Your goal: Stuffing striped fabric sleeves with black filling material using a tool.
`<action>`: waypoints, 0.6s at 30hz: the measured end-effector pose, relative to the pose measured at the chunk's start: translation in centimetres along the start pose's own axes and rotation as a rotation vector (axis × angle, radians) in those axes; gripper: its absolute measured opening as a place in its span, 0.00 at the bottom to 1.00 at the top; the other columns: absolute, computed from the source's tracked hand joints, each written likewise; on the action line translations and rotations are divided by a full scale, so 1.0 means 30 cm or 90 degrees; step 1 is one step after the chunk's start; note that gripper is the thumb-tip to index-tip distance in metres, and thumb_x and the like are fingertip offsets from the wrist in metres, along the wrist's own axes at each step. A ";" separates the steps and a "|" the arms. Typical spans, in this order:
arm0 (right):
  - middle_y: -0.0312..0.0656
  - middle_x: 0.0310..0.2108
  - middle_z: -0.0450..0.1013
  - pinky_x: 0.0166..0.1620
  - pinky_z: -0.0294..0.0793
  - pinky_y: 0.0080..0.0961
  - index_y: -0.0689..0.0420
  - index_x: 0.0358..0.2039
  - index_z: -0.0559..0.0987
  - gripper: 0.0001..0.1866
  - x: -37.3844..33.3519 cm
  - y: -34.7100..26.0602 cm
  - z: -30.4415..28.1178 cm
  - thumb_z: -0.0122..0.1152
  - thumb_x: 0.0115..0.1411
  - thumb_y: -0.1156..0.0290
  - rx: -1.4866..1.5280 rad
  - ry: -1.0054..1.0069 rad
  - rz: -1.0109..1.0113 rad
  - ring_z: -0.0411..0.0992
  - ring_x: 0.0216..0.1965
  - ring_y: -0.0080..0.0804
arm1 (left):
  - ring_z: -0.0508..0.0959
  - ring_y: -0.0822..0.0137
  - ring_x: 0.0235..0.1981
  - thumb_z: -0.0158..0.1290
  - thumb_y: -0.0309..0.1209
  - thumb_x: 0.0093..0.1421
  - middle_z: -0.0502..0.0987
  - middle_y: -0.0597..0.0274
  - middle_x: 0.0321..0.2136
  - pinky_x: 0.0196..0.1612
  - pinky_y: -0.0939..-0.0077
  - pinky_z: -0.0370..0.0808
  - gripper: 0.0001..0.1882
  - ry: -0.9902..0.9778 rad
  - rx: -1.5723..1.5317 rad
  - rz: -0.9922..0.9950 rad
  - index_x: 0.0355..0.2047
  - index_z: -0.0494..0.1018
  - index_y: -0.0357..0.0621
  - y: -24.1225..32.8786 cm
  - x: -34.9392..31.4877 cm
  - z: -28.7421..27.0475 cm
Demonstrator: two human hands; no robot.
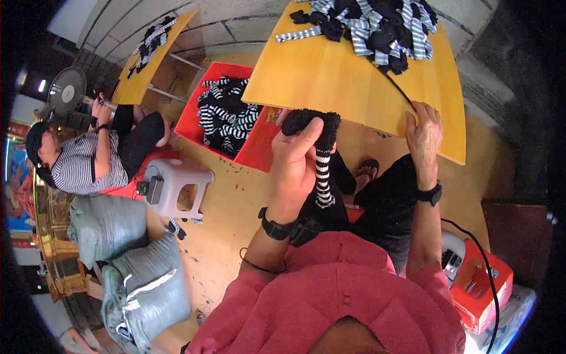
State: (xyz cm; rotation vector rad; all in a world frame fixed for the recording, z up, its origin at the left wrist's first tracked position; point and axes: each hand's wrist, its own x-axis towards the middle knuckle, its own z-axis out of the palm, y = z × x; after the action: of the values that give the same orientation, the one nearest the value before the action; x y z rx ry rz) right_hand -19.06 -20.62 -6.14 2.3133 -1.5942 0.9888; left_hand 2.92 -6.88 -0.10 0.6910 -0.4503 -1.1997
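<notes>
My left hand (295, 156) grips a fuzzy black fabric piece with a narrow striped tube (323, 177) hanging from it, ringed in black and white. The thumb presses on the black part, left of the table's near edge. By the right part of that edge, my right hand (424, 130) has its fingers closed at the near end of a thin black rod (392, 82). The rod slants across the yellow table (330, 71) to a heap of black and grey-white striped fabric pieces (377, 29); its far end meets the heap.
A red bin (188, 115) of similar striped pieces stands left of the table. Further left, a person (88, 153) in a striped shirt sits near a grey plastic stool (183, 186) and another table. Stuffed grey-green sacks (147, 289) lie lower left; a red crate (483, 283) stands lower right.
</notes>
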 end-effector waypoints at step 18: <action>0.31 0.27 0.73 0.32 0.66 0.11 0.63 0.31 0.76 0.04 -0.194 -0.292 -0.277 0.59 0.56 0.76 1.051 -0.094 0.400 0.66 0.28 0.14 | 0.72 0.79 0.28 0.56 0.26 0.55 0.74 0.68 0.26 0.32 0.85 0.70 0.05 0.007 0.105 0.018 0.30 0.74 0.36 -0.145 -0.096 0.148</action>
State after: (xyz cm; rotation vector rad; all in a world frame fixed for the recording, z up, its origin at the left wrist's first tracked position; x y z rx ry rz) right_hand -16.12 -8.48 -1.26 2.4647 -1.8418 3.2983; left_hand -3.87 -6.11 0.16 0.8294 -0.5518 -1.1396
